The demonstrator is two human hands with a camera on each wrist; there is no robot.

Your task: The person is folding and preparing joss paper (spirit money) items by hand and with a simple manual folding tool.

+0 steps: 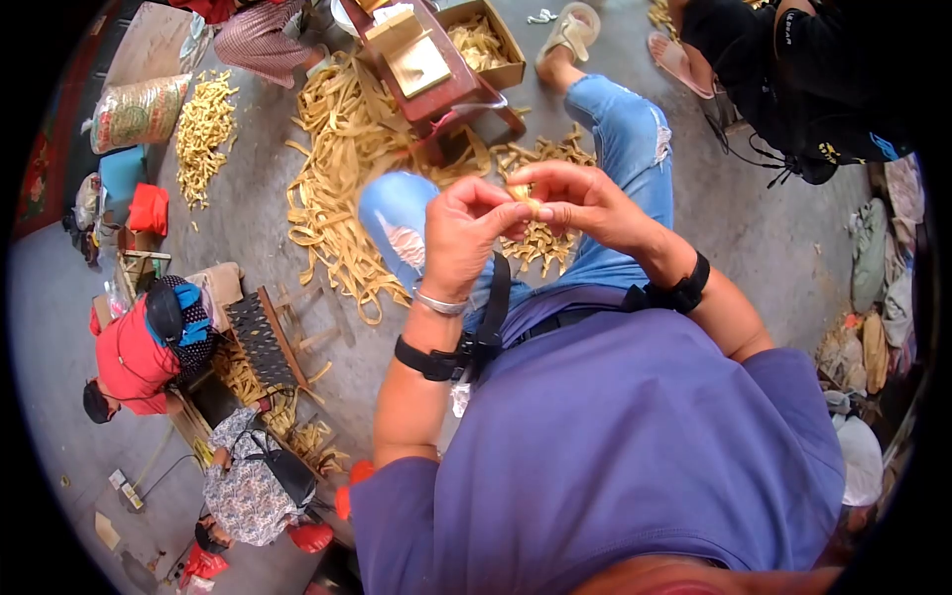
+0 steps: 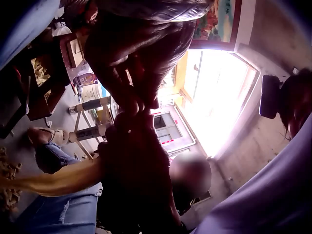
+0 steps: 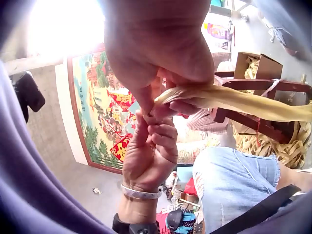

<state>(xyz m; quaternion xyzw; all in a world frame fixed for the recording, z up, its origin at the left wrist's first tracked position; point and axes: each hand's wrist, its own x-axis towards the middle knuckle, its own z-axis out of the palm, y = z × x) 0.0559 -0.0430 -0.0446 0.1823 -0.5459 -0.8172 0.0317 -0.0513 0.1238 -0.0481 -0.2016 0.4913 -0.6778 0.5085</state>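
Observation:
A long, flat yellow-tan strip (image 3: pixel 234 100) is held between both hands, above the person's lap. My right hand (image 1: pixel 590 203) pinches it with thumb and fingers; in the right wrist view the strip passes under this hand and trails off to the right. Thumb and fingertips of my left hand (image 1: pixel 461 238) pinch the strip's short end, right against the right fingertips. In the left wrist view both hands are dark, and a length of strip (image 2: pixel 73 178) runs out leftward from the left hand. Fingers partly hide the bit between the hands.
Loose strips (image 1: pixel 342 188) lie heaped on the floor by the left knee. Small knotted pieces (image 1: pixel 543 248) are strewn between the legs, with another pile (image 1: pixel 206 129) farther left. Ahead stand a dark red stool (image 1: pixel 436 84) and a cardboard box (image 1: pixel 496 40). Other people sit around.

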